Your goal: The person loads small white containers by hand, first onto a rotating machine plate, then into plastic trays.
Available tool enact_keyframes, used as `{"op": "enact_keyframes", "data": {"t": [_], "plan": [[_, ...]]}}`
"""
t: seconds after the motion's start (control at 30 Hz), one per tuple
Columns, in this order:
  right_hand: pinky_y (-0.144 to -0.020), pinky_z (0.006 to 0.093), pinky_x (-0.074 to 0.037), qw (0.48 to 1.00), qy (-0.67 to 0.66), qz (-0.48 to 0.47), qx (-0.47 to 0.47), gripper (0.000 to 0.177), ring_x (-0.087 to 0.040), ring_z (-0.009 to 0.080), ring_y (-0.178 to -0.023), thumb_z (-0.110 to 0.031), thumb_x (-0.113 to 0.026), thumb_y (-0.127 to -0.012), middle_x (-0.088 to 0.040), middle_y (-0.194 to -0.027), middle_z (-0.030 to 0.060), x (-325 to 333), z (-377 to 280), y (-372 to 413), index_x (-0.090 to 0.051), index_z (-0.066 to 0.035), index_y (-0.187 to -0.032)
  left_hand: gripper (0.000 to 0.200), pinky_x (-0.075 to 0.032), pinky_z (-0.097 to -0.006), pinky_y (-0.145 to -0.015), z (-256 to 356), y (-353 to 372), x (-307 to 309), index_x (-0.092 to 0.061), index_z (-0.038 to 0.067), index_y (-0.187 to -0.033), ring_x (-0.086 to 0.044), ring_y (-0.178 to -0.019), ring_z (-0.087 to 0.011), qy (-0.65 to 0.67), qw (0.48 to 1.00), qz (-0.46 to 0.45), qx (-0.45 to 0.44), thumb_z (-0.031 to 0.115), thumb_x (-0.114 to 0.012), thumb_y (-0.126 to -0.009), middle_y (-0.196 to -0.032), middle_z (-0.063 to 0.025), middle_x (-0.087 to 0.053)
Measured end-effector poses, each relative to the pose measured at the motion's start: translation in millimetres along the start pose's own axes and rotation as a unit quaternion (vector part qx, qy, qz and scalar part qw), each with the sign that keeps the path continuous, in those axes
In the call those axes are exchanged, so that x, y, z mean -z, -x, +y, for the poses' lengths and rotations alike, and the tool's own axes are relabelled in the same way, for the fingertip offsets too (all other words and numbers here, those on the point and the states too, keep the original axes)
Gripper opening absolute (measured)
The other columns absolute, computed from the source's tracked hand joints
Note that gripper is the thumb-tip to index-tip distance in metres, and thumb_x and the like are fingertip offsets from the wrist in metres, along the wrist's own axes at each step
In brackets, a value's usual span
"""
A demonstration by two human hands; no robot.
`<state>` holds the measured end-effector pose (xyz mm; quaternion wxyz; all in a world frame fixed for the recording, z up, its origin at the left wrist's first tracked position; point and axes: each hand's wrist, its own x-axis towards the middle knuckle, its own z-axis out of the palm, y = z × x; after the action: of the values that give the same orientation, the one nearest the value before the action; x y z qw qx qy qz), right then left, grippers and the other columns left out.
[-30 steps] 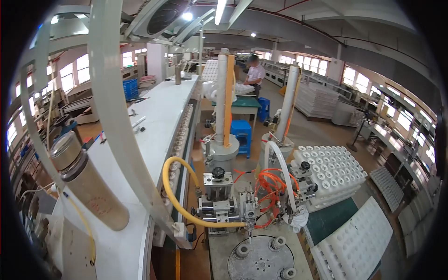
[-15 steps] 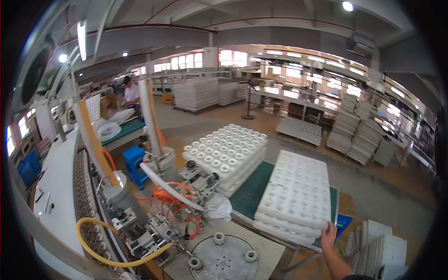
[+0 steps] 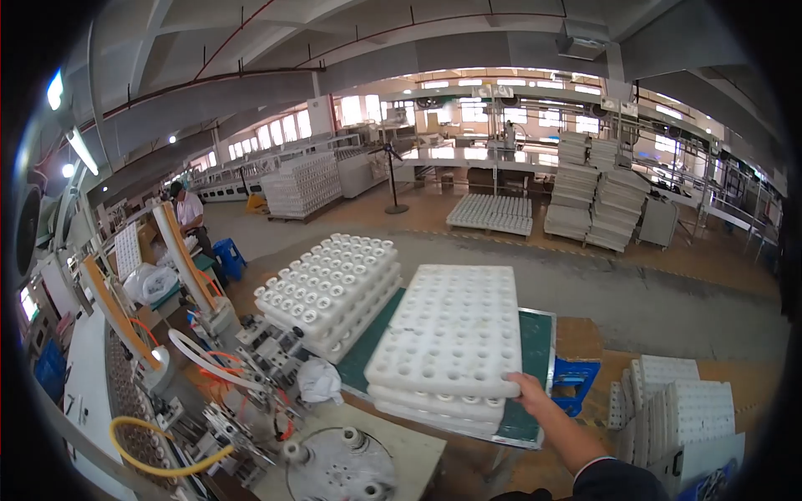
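Note:
My right hand [image 3: 532, 396] grips the near right corner of a white foam tray [image 3: 455, 321] with rows of round holes, its fingers closed on the edge. This tray is the top one of a stack, and its near right corner sits a little above the lower trays [image 3: 439, 407]. The stack stands on a green-topped table [image 3: 539, 334]. To its left is another stack of foam trays [image 3: 368, 301], its top filled with white ring-shaped parts [image 3: 324, 277]. My left hand is out of view.
A round turntable [image 3: 334, 476] with ring-shaped fixtures and a machine with a yellow hose [image 3: 125, 451] stand at the near left. More trays [image 3: 685, 409] lean at the lower right, beside a blue stool [image 3: 576, 384]. A person [image 3: 189, 209] works at the far left.
The view has turned to the right. My right hand, earlier at the stack's corner with fingers raised, now grips the top tray, whose near right corner has risen slightly.

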<state>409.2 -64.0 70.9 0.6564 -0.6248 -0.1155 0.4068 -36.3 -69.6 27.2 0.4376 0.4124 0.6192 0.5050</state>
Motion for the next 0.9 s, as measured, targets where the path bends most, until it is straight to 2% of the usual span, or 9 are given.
{"op": "enact_keyframes", "data": {"t": [0.07,0.13,0.2,0.33,0.47,0.63,0.67,0.7,0.9], "plan": [[-0.077,0.0311,-0.047,0.990,-0.115,-0.077,0.027,0.035,-0.061,0.0170,-0.091,-0.029,-0.067,-0.078,-0.063,-0.099,0.0060,-2,-1,5,-0.062,-0.006,-0.104,0.034,-0.050,-0.0353,-0.081,-35,-8,-57,-0.057,0.000,-0.120,-0.061,-0.098,-0.0258,0.107,0.968,-0.223,0.036,0.019,-0.055,-0.092,-0.113,-0.0143,-0.060],[-0.077,0.0270,-0.046,0.971,-0.197,-0.120,0.057,0.030,-0.060,0.0157,-0.090,-0.026,-0.065,-0.080,-0.063,-0.095,0.0043,-15,-3,27,-0.062,-0.007,-0.104,0.073,-0.050,-0.0402,-0.085,-4,12,-109,-0.038,-0.004,-0.135,-0.057,-0.109,-0.0295,0.119,0.942,-0.310,0.052,0.037,-0.066,-0.083,-0.126,-0.0206,-0.052],[-0.082,0.0275,-0.046,0.982,-0.133,-0.121,0.048,0.034,-0.058,0.0141,-0.092,-0.021,-0.066,-0.081,-0.063,-0.099,0.0056,-4,40,23,-0.059,-0.004,-0.110,0.067,-0.046,-0.0400,-0.093,31,35,-149,-0.027,0.000,-0.142,-0.049,-0.120,-0.0301,0.214,0.924,-0.318,0.022,0.021,-0.061,-0.088,-0.132,-0.0214,-0.047],[-0.093,0.0315,-0.042,0.956,0.059,-0.259,0.127,0.045,-0.054,0.0160,-0.107,-0.016,-0.062,-0.086,-0.058,-0.115,0.0109,9,73,79,-0.047,0.003,-0.124,0.055,-0.043,-0.0459,-0.098,34,53,-186,-0.036,0.002,-0.135,-0.048,-0.121,-0.0295,0.456,0.866,-0.189,0.080,0.029,-0.056,-0.091,-0.132,-0.0150,-0.047],[-0.082,0.0327,-0.046,0.855,0.254,-0.418,0.171,0.054,-0.057,0.0209,-0.096,-0.028,-0.066,-0.084,-0.058,-0.106,0.0136,22,57,105,-0.049,-0.001,-0.127,0.051,-0.040,-0.0474,-0.100,30,87,-146,-0.040,0.009,-0.133,-0.047,-0.121,-0.0297,0.479,0.867,-0.074,0.119,0.036,-0.052,-0.092,-0.133,-0.0103,-0.047],[-0.084,0.0400,-0.043,0.833,0.296,-0.225,0.410,0.042,-0.054,0.0315,-0.094,-0.022,-0.069,-0.078,-0.058,-0.097,0.0124,22,51,38,-0.058,-0.004,-0.114,0.063,-0.039,-0.0479,-0.100,-6,162,-55,-0.038,0.004,-0.136,-0.047,-0.120,-0.0324,0.322,0.934,0.150,-0.024,0.038,-0.057,-0.087,-0.133,-0.0135,-0.049],[-0.084,0.0400,-0.043,0.831,0.296,-0.231,0.411,0.042,-0.054,0.0315,-0.094,-0.022,-0.069,-0.078,-0.058,-0.097,0.0124,18,44,24,-0.058,-0.004,-0.114,0.043,-0.050,-0.0342,-0.077,-13,179,-8,-0.054,-0.002,-0.122,-0.059,-0.102,-0.0291,0.346,0.888,0.262,0.151,0.023,-0.061,-0.088,-0.117,-0.0157,-0.058],[-0.086,0.0410,-0.041,0.805,0.341,-0.190,0.447,0.045,-0.052,0.0311,-0.099,-0.022,-0.069,-0.077,-0.057,-0.103,0.0116,13,35,10,-0.057,-0.005,-0.116,0.053,-0.050,-0.0354,-0.072,-33,203,16,-0.053,-0.006,-0.119,-0.060,-0.099,-0.0301,0.328,0.917,0.222,0.042,0.026,-0.070,-0.081,-0.111,-0.0165,-0.060],[-0.092,0.0440,-0.037,0.704,0.474,-0.213,0.484,0.063,-0.046,0.0314,-0.111,-0.027,-0.071,-0.075,-0.049,-0.119,0.0119,-12,39,-37,-0.046,-0.006,-0.128,0.055,-0.050,-0.0353,-0.072,-123,228,85,-0.053,-0.007,-0.119,-0.060,-0.099,-0.0300,0.269,0.905,0.313,0.104,0.028,-0.071,-0.080,-0.110,-0.0166,-0.060]]}}
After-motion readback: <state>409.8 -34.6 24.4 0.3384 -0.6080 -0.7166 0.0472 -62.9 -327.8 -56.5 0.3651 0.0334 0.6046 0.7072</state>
